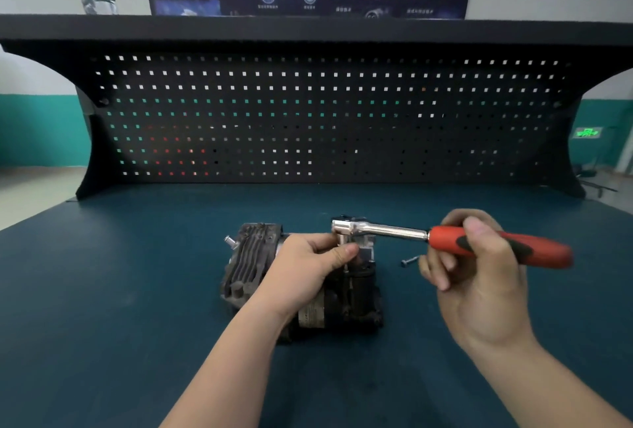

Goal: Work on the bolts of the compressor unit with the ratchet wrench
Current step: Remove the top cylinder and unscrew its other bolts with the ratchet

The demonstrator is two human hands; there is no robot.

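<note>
- A dark, finned cast-metal compressor unit (274, 277) sits at centre frame on the blue-green workbench (137, 290); it looks heavy and rigid, best steadied by its body.
- The chrome ratchet wrench with a red-and-black handle (445, 239) stands socket-down on the unit's upper right; stiff, best held at the handle.
- The right hand (479, 273) curls round that handle, thumb on top.
- The left hand (308, 266) grips the unit beside the socket.
- A small loose bolt (409, 261) lies just right of the unit.

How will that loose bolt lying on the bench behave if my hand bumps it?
The bolt looks small, so probably light and easily knocked. Its round shank lies flat on the smooth bench, so it would likely roll, curving around its wider head.
</note>
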